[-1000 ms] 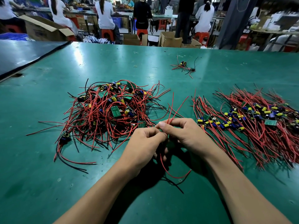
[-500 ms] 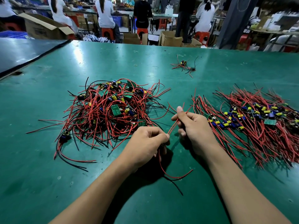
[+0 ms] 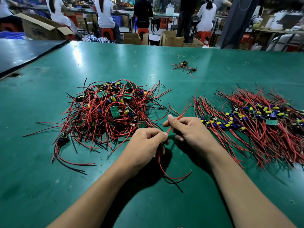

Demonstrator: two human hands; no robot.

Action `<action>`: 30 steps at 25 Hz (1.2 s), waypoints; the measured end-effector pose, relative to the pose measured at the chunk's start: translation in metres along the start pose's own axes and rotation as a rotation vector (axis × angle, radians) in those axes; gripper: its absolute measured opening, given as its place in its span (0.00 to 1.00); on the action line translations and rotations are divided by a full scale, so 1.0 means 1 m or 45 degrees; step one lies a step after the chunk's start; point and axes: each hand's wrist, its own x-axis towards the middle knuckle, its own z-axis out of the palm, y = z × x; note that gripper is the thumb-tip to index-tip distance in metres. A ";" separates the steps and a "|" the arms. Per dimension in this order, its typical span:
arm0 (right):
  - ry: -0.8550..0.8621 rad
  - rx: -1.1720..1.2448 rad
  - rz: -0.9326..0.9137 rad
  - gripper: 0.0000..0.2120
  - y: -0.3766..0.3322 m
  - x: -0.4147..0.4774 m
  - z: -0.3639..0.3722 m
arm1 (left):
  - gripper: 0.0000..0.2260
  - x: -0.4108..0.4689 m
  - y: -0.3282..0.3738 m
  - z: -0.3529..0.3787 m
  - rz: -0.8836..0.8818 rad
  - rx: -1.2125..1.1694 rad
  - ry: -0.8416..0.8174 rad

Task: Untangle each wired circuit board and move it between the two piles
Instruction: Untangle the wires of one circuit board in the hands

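Light, floppy wires [image 3: 184,111] likely snag: right hand [image 3: 192,132] pinches them, left hand [image 3: 146,142] curls its fingers round their base, the firmer hold.

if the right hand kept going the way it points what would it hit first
Likely the loose wire ends fringing the right side of the tangled pile: the right hand, gripping red wires, points up and left toward them. It might pass just above; height is unclear.

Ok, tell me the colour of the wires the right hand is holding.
Red; the head view shows the wires running up from the right hand.
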 end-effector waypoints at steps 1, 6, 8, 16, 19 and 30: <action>0.090 0.031 -0.030 0.18 0.000 0.002 -0.003 | 0.14 0.000 0.001 0.000 0.002 0.011 -0.030; 0.344 0.282 -0.016 0.21 -0.007 0.005 -0.005 | 0.13 -0.002 0.003 -0.001 -0.003 0.019 -0.129; 0.269 0.542 0.170 0.25 -0.013 0.004 -0.006 | 0.13 -0.002 0.004 -0.002 -0.006 0.026 -0.148; -0.041 0.909 0.339 0.18 -0.021 0.001 -0.011 | 0.12 -0.004 0.004 -0.001 0.015 -0.023 -0.113; -0.024 0.739 0.269 0.28 -0.017 0.003 -0.008 | 0.11 -0.005 0.005 0.000 0.031 -0.167 -0.026; -0.645 -0.004 0.177 0.07 -0.018 -0.024 0.000 | 0.11 0.000 0.014 -0.008 0.093 -0.613 0.258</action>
